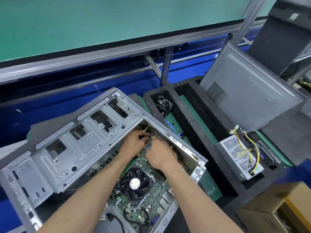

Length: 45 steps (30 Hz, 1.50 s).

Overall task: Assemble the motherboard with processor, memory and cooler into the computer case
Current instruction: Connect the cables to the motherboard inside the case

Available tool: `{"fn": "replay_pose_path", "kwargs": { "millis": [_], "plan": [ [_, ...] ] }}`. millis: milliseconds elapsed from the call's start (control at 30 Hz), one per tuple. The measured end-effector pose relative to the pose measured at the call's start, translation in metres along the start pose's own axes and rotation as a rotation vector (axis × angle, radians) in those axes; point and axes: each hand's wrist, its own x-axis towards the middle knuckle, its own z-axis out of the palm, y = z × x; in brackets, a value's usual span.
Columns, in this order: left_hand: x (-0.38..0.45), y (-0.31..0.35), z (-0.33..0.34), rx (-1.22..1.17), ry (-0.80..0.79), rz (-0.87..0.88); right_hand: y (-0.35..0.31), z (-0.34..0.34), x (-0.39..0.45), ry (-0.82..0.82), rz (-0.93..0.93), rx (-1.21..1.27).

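I see left hand (134, 145), right hand (161, 153) curled on cable (152, 132) mid-frame; risk: bent pins on motherboard (151, 187), plug misaligned

A computer assembly line, probably in a factory: aluminium-frame workbenches (117, 52) topped with green mats (84, 22), black foam trays (190, 118) holding a fan (164, 105) and power supply (239, 158), open cases (67, 148) alongside.

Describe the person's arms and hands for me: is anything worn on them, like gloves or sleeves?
Both forearms are bare as far up as the picture shows: no sleeves in view. The left hand and right hand wear no gloves. No watch, wrist strap or ring shows on the parts that can be seen.
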Motion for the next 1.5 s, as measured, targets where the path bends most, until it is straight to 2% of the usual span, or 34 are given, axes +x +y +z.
{"fn": "replay_pose_path", "kwargs": {
  "millis": [633,1000,1500],
  "plan": [
    [0.001,0.003,0.004,0.007,0.01,0.076,0.0,0.0,0.003,-0.014,0.009,0.06],
    [-0.001,0.004,-0.011,0.008,-0.089,-0.085,0.0,-0.002,0.003,-0.035,0.033,0.029],
    [-0.004,0.0,-0.005,-0.069,-0.104,-0.013,-0.002,-0.005,0.004,-0.078,0.027,0.18]
  ]
}}
